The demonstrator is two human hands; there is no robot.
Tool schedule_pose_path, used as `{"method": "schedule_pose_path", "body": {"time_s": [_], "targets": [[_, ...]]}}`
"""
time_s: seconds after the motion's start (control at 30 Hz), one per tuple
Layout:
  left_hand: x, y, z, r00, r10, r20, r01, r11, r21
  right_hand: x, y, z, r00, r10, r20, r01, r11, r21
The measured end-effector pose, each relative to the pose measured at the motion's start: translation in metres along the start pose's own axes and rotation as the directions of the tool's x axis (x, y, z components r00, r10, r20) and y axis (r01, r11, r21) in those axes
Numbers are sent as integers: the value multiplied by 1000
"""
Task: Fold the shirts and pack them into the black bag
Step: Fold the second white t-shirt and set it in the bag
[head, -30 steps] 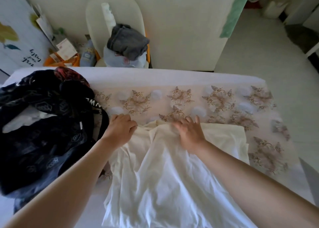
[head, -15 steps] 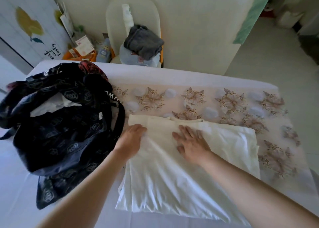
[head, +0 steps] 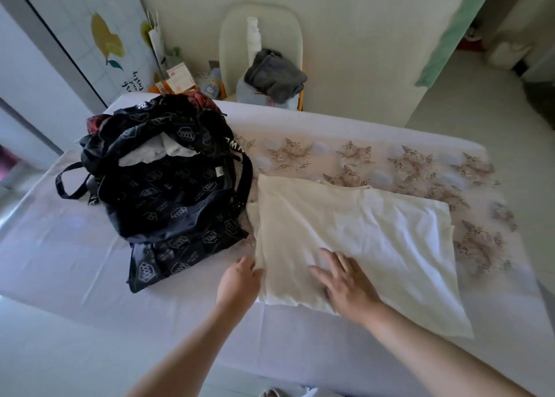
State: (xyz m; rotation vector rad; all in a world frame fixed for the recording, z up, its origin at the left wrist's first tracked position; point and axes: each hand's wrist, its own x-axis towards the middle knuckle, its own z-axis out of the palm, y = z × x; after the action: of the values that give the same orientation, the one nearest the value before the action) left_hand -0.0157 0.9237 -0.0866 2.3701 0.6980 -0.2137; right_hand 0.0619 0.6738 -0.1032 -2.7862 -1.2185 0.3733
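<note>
Left grip [head: 238,279] curled at shirt [head: 360,231] left edge, hold unclear; right grip [head: 345,282] flat, fingers spread, on shirt; bag [head: 168,192] just beside.

- Cream chair [head: 259,33] against cream wall [head: 360,36], grey cloth [head: 274,74] piled on its seat.
- Left of chair: lemon-print panel [head: 105,36].
- Right of chair: green curtain [head: 459,30], pale floor [head: 480,105].
- In front of chair: white-covered tabletop [head: 75,261].
</note>
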Motion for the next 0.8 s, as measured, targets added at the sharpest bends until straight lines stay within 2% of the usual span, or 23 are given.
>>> {"method": "schedule_pose_path", "body": {"time_s": [0.1, 0.17, 0.23, 0.3, 0.37, 0.4, 0.47, 0.57, 0.6, 0.67, 0.73, 0.8], "targets": [[-14, -1, -4, 973, 18, -231, -51, 990, -134, -1, -9, -3, 998, -68, 10, 69, 995, -69], [-22, 0, -8, 951, -36, -308, -35, 975, -221, -2, -14, -4, 996, -54, 69, 58, 996, -69], [-25, 2, -13, 933, -176, -314, 48, 925, -376, -5, -19, -8, 991, -11, 135, 18, 998, -53], [-26, 7, -16, 910, -313, -272, 109, 814, -570, -12, -19, -9, 984, 49, 171, -51, 999, 5], [-28, 11, -17, 905, -350, -242, 114, 748, -654, -18, -19, -8, 985, 53, 164, -58, 998, 23], [-30, 10, -19, 914, -313, -257, 92, 778, -622, -22, -19, -7, 984, 50, 170, -57, 998, 36], [-33, -3, -24, 951, -154, -269, 16, 891, -454, -28, -18, -3, 982, 60, 181, -73, 995, 66], [-32, -30, -31, 996, -15, -86, -17, 932, -361, -35, -19, 4, 982, 107, 155, -126, 985, 116], [-31, -38, -32, 997, 11, -71, -34, 943, -331, -36, -21, 6, 981, 128, 147, -147, 981, 127], [-30, -51, -32, 987, -9, -163, -34, 964, -264, -37, -24, 9, 978, 155, 141, -174, 975, 137], [-31, -61, -33, 965, -109, -239, 52, 971, -233, -39, -27, 10, 978, 156, 137, -174, 977, 125], [-32, -69, -30, 968, -160, -192, 126, 976, -178, -41, -27, 12, 979, 154, 136, -171, 977, 125]]}}
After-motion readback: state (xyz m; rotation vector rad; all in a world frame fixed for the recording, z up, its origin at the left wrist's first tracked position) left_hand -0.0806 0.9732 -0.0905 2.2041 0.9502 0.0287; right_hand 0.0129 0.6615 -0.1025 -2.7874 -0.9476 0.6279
